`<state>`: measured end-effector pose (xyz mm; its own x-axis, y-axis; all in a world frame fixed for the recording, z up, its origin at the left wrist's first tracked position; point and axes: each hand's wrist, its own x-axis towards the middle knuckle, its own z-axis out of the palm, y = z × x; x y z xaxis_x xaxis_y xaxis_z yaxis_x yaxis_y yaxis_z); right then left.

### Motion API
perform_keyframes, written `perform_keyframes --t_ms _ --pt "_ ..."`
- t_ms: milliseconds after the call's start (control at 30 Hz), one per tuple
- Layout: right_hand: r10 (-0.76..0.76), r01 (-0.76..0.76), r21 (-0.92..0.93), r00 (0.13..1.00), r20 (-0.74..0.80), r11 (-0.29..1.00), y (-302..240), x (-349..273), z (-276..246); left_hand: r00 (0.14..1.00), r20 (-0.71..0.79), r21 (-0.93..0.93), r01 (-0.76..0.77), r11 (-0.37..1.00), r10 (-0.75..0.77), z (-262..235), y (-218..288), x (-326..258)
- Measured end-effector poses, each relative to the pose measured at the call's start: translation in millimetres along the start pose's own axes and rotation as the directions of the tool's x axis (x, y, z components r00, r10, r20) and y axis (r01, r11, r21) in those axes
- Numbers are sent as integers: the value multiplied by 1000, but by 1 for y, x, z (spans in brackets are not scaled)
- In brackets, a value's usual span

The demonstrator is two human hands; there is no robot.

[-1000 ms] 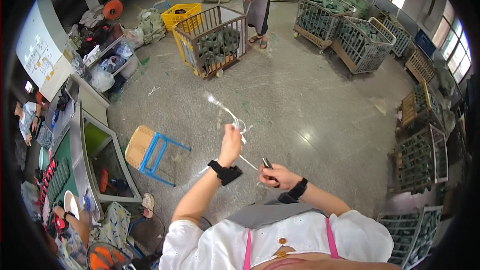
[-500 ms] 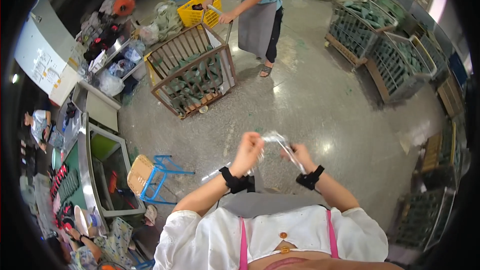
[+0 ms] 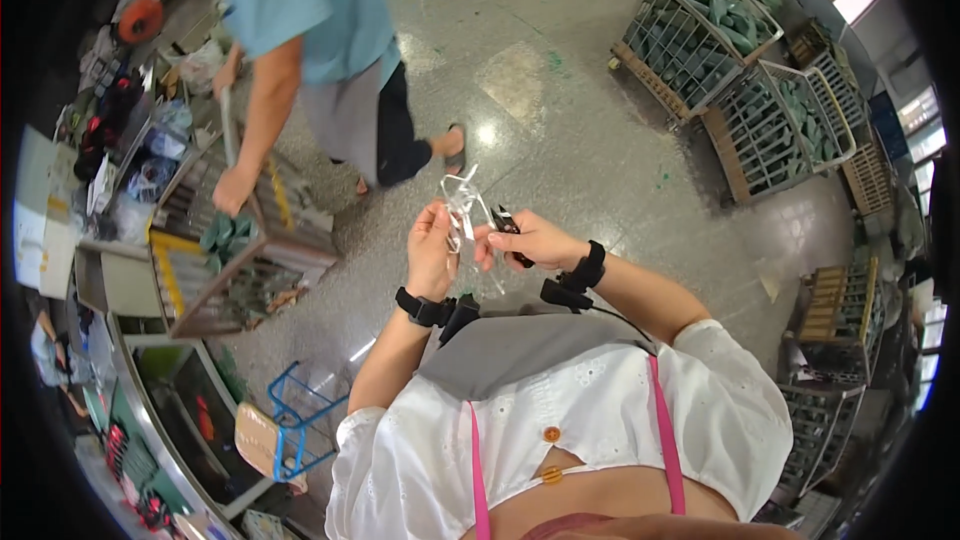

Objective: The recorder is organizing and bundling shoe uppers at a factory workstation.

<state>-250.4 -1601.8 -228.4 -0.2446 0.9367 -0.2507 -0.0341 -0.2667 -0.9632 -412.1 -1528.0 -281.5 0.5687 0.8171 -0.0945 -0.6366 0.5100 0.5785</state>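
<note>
Strings (image 3: 461,199), white and looped mid-frame, sit pinched in the left hand (image 3: 431,254)'s fingers; the right hand (image 3: 538,240)'s clasp black snips (image 3: 508,226), whose close tip could nick skin if the loops slip.

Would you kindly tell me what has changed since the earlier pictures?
The co-worker has come nearer, bringing the slatted cart over to the left. The white strips, trailing forward of the left grip a second ago, now bunch between it and the right grip. Unchanged: left holds strips, right the black tool; the stool stays put.
</note>
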Motion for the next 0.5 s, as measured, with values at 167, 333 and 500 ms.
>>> perform_keyframes --t_ms 167,333,500 --pt "102 -110 514 994 44 850 8 87 -115 991 -127 146 -13 989 32 15 4 144" --pt "83 -149 481 984 155 864 17 178 -249 962 -271 -74 -64 995 42 -8 6 296" --pt "285 -283 213 958 19 935 1 286 -361 811 -504 74 -301 951 296 -36 36 425"
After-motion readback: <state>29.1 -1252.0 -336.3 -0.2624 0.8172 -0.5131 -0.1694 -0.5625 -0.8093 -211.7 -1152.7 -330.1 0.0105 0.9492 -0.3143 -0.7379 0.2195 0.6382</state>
